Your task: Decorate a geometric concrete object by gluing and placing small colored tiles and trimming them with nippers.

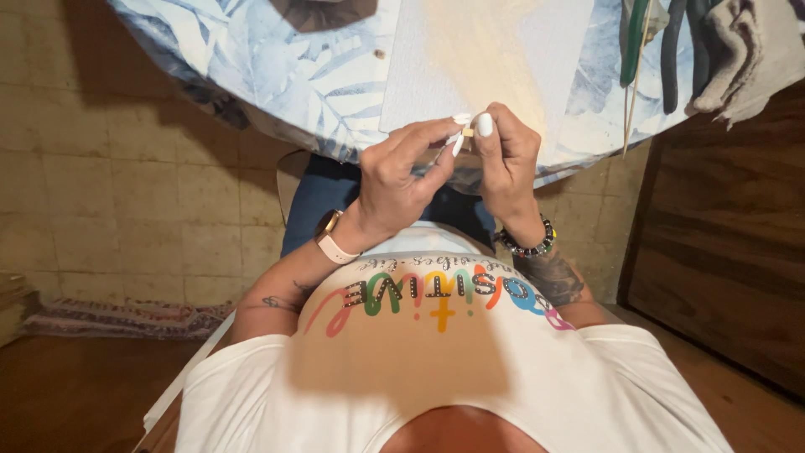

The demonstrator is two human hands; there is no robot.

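So the biggest thing here is the table (277, 75), wearing a blue and white leaf-print cloth, and it's getting cut off at the top edge so you're only seeing the near curve of it. Lying on it is a white sheet (470, 59) of something textured, foam or paper, hard to say, also running out of frame. Over at the top right corner a grey rag (746, 50) is bunching up, and next to it some pliers (675, 50) with dark and green handles are poking in, heads hidden beyond the edge. A thin wooden skewer (633, 92) is leaning across them.

Both hands are meeting just over the near edge of the table, above the lap. The left hand (398, 180), with a pale pink watch (334, 239) on the wrist, is pinching fingers together on one end of a tiny tan piece (466, 132). The right hand (507, 164), with a beaded bracelet (528, 246), is curling closed and gripping the other end. The piece itself is mostly getting buried behind long white nails, so I honestly can't tell what it is
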